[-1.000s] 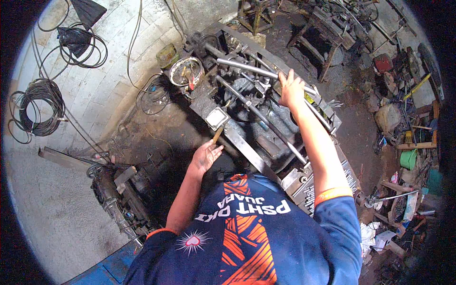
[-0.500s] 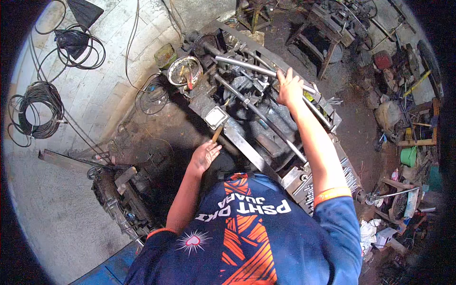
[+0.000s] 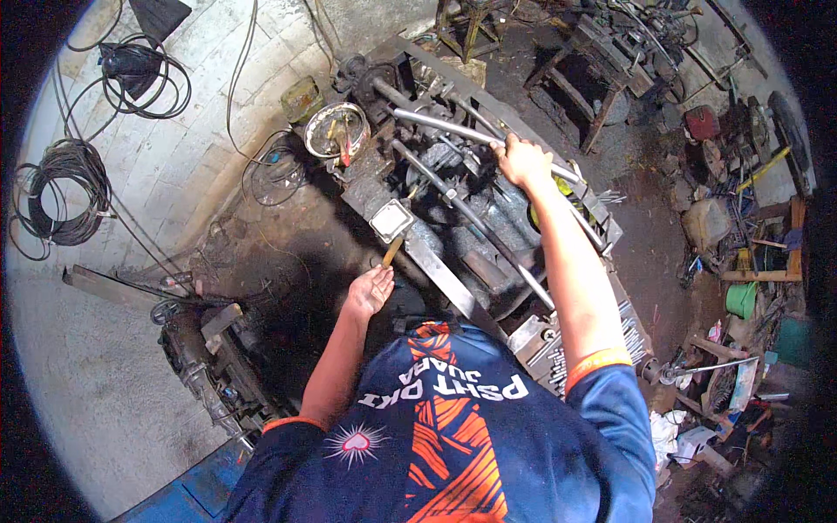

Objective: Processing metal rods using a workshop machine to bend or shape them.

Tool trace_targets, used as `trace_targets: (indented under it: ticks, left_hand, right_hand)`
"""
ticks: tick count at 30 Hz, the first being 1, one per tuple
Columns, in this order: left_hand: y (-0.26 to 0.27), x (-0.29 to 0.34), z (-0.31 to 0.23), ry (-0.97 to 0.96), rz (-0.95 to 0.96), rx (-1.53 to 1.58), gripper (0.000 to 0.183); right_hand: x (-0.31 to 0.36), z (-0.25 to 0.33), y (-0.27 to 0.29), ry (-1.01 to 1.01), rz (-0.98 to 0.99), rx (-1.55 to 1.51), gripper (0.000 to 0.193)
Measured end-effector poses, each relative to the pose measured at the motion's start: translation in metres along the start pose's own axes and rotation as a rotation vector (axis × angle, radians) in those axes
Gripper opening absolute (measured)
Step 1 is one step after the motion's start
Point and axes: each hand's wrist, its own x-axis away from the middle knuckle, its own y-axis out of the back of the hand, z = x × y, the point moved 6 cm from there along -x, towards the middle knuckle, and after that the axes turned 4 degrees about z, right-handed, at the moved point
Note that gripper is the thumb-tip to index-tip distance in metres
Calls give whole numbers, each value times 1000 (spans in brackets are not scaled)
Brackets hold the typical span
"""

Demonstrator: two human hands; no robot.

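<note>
My right hand is closed round a long grey metal rod that lies slantwise over a greasy machine. Below it, a second, darker rod runs across the same machine. On the machine's near left edge sits a square plate with a white face. A brown stick or handle pokes out beneath that plate toward me. My left hand is just under the stick's end, palm turned up and fingers stretched out. Whether its fingertips touch the stick I cannot tell.
A round tub holding a red-handled tool stands at the machine's far left corner. Several metal rods lie at its near right end. Coiled black cables hang on the left wall. A greasy mechanical assembly is at lower left; clutter lines the right.
The view has shifted slightly. My left hand has drawn a little back along the stick, its fingers more extended. My right hand stays on the rod, almost unmoved.
</note>
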Motion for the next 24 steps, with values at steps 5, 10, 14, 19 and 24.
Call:
trace_targets:
  ticks: [5, 10, 14, 19, 24]
  left_hand:
    - [5, -4, 2, 22, -34, -67, 20]
    - [4, -1, -1, -16, -32, -154, 22]
    - [-7, 10, -5, -50, -18, -270, 27]
    - [-5, 12, -9, -91, 4, -271, 25]
    - [-2, 9, -11, -112, -19, -292, 23]
  right_hand:
    - [-4, 1, 1, 18, -17, 40, 60]
    - [-5, 3, -1, 15, -25, 33, 59]
    - [-6, 1, -3, 1, -20, 26, 58]
    - [-3, 0, -1, 9, -19, 17, 59]
    - [-3, 0, -2, 11, -10, 18, 60]
